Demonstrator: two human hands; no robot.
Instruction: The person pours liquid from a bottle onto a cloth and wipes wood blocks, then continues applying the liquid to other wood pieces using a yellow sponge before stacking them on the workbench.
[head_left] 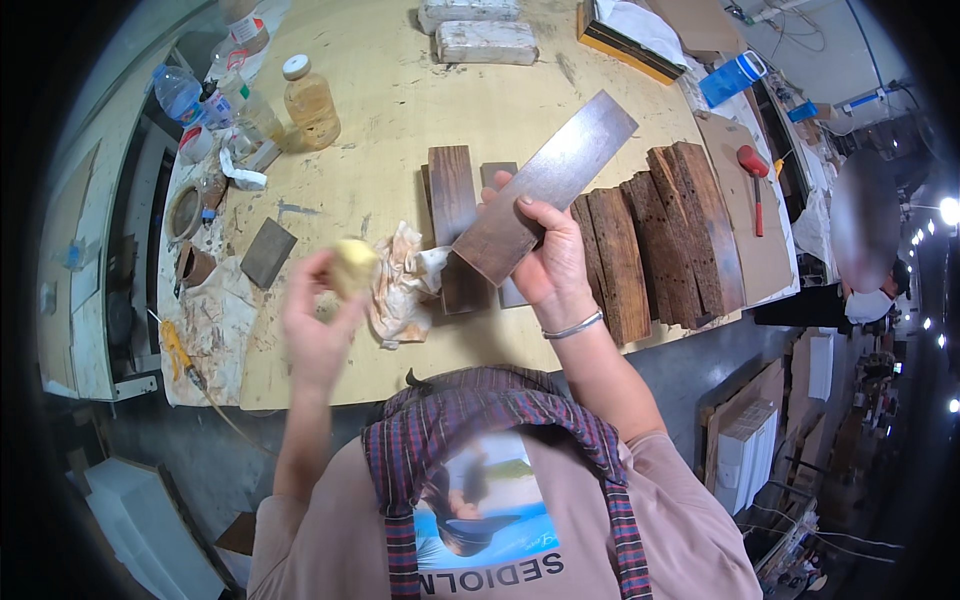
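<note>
Between the fingers of the right hand (545, 255) sits a long, flat wooden slat (548, 187), dark brown with a greyish sheen; the thumb lies across its near end and the fingers wrap behind, so the slat is held up off the bench and slants away to the far right. A thin metal bangle (573, 327) circles that wrist. Left of it, the left hand (318, 315) is raised and blurred, its fingertips closed around a small pale yellow pad (352, 265), soft-looking and roundish. Just right of the pad, between the two hands, a crumpled stained rag (403, 285) lies on the workbench (400, 100), touching the near edge of a row of dark wooden boards (650, 245) laid side by side. These boards are rough, some with small holes, and reach toward the bench's right edge. Farther right a red-handled tool (755, 180) rests on a sheet of brown board. On the far left of the bench stand a bottle of amber liquid (310, 100) with a white cap and several clear plastic bottles (185, 95), with a small dark square block (268, 253) nearer. At the far edge lie two pale rectangular blocks (487, 42). Near the lower edge of the view hangs a plaid apron strap (480, 420) over a pinkish shirt.
</note>
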